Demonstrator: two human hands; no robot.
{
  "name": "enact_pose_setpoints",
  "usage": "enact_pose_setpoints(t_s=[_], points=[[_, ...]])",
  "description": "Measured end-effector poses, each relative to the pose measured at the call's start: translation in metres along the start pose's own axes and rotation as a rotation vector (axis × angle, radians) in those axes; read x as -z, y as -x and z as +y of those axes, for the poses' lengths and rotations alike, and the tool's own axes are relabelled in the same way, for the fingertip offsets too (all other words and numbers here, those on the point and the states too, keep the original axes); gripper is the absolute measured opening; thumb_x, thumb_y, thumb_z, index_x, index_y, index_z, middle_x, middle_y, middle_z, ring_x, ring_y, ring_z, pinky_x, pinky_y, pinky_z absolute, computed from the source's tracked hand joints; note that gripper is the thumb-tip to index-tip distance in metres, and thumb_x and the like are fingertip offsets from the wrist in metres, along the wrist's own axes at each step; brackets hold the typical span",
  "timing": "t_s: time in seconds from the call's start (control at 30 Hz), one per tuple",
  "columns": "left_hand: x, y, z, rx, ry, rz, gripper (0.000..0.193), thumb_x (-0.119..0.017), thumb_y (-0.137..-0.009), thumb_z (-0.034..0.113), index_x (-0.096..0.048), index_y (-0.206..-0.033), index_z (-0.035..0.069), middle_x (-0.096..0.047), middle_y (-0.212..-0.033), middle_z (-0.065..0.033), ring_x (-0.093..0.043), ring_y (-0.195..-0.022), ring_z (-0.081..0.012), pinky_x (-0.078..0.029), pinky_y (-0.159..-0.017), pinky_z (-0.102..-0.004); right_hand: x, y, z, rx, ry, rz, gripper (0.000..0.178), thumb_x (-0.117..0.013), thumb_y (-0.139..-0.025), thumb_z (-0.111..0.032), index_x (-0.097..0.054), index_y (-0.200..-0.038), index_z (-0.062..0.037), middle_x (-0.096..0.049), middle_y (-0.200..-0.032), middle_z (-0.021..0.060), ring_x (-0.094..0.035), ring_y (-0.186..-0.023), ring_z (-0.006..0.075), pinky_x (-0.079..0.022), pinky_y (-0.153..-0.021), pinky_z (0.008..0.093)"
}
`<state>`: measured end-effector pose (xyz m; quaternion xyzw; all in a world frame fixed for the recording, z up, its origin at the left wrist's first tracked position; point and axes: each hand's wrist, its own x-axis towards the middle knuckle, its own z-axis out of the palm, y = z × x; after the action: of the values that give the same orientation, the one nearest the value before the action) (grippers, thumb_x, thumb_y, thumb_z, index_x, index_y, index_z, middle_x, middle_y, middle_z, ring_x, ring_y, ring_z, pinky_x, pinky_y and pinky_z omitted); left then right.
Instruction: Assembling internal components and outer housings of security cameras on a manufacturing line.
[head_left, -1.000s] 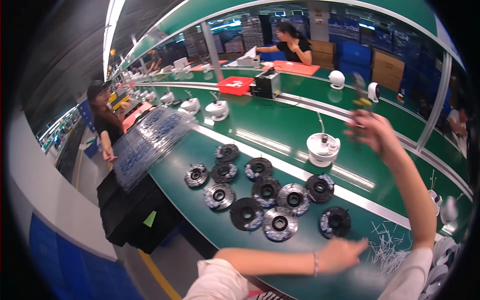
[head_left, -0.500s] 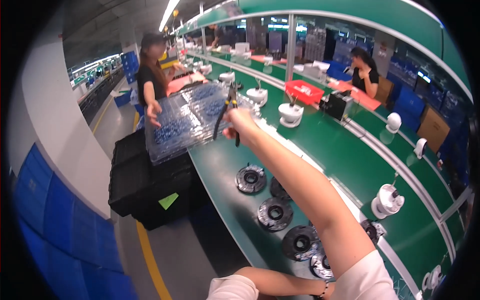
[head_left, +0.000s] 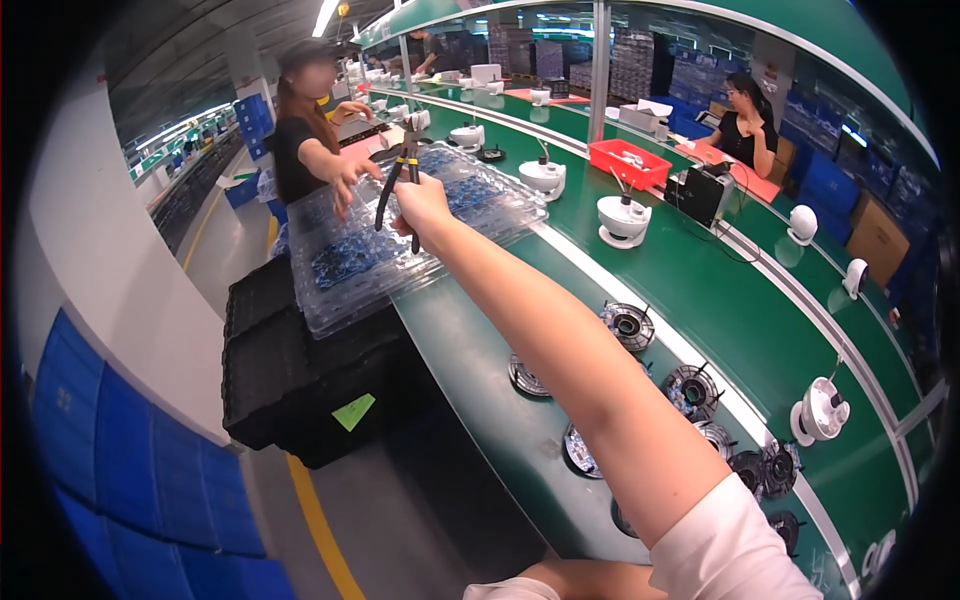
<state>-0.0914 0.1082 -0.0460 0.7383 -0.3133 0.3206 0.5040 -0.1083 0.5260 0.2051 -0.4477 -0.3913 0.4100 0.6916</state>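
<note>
The left hand is out of view: only its forearm [head_left: 600,578] and a bit of sleeve show at five o'clock on the lower edge, so whether it grips anything cannot be told. The right arm covers part of several dark round discs [head_left: 628,325] at four o'clock, some reduced to slivers beside it. Blue pieces [head_left: 345,262] at ten o'clock blur beneath the glare of a clear plastic tray [head_left: 325,318], their shape hard to make out.

The right arm reaches nearly straight from between four and five o'clock toward eleven, where the right hand [head_left: 424,208] is wrapped around yellow-and-black pliers [head_left: 402,162]. The handles stand spread; the nose points to twelve o'clock, and the pliers appear over the tray. A co-worker's hand [head_left: 350,182], fingers spread, is just beside them on the nine o'clock side; whether it touches them is unclear.
</note>
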Motion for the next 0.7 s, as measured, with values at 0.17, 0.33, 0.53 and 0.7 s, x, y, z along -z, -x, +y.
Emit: enact_pose_setpoints(t_s=[0.17, 0.33, 0.53, 0.7], points=[[-0.014, 0.026, -0.002, 0.048, -0.034, -0.041, 0.014, -0.050, -0.074, 0.022, -0.057, -0.074, 0.010, -0.059, -0.076, -0.0082, -0.056, -0.069, -0.0272, -0.042, -0.060, -0.0412, -0.023, -0.006, 0.011, 0.068, -0.026, 0.044, 0.015, -0.043, -0.082, -0.015, -0.053, -0.087, -0.0056, -0.052, -0.056, 0.0078, -0.047, -0.034, 0.0154, -0.037, -0.029, 0.0278], [-0.039, 0.049, -0.004, 0.096, -0.033, -0.115, 0.015, -0.050, -0.074, 0.022, -0.057, -0.074, 0.009, -0.058, -0.076, -0.0082, -0.056, -0.070, -0.0271, -0.042, -0.061, -0.0412, -0.011, -0.013, 0.012, 0.089, -0.033, -0.038, 0.019, -0.038, -0.088, -0.020, -0.048, -0.092, -0.0041, -0.052, -0.062, 0.0074, -0.049, -0.038, 0.0128, -0.040, -0.032, 0.0258], [-0.090, 0.092, 0.010, 0.099, 0.114, -0.306, 0.015, -0.050, -0.074, 0.023, -0.057, -0.074, 0.009, -0.058, -0.077, -0.0081, -0.056, -0.070, -0.0270, -0.042, -0.061, -0.0411, -0.020, -0.031, 0.014, 0.067, -0.096, -0.071, 0.027, -0.040, -0.086, -0.021, -0.045, -0.110, -0.0104, -0.055, -0.069, 0.0097, -0.051, -0.036, 0.0164, -0.040, -0.031, 0.0281], [-0.125, 0.104, 0.007, 0.106, 0.147, -0.381, 0.016, -0.050, -0.074, 0.023, -0.057, -0.074, 0.009, -0.058, -0.077, -0.0080, -0.056, -0.071, -0.0268, -0.042, -0.062, -0.0410, 0.046, -0.047, -0.003, 0.155, 0.448, 0.015, 0.067, -0.061, -0.064, -0.023, -0.033, -0.122, -0.0024, -0.055, -0.101, 0.0218, -0.052, -0.098, 0.0305, -0.041, -0.085, 0.0338]])
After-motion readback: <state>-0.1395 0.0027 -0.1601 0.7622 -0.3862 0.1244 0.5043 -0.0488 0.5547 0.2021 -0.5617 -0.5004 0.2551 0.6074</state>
